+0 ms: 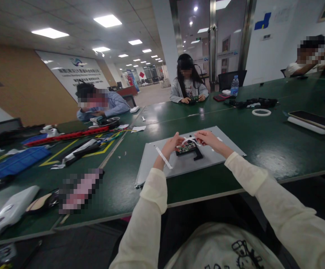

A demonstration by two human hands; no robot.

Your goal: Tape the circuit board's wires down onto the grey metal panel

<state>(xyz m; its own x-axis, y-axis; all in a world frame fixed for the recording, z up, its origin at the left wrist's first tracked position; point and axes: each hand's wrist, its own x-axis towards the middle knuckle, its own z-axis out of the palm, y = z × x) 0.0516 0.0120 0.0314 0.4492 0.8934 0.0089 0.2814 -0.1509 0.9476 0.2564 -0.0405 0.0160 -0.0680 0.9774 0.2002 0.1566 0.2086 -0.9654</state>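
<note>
A curved white strip (189, 139), perhaps a flat cable or tape, spans between my two hands. The fingers of my left hand (172, 144) are closed on its left end. My right hand (207, 138) pinches the other end, slightly higher. Just beneath lies a green circuit board (185, 149) in a black frame with a black bracket (198, 154) at its right. These parts rest on a flat grey panel (221, 149) on the table. Another white strip (166, 161) lies across my left wrist; whether it touches the skin I cannot tell.
The green table (263, 142) carries a blue tray (19, 160), a white device (11, 211), a red bar (67, 136), a white ring (261, 112), a phone (316, 118) and a water bottle (234, 86). Three other people sit around the far sides.
</note>
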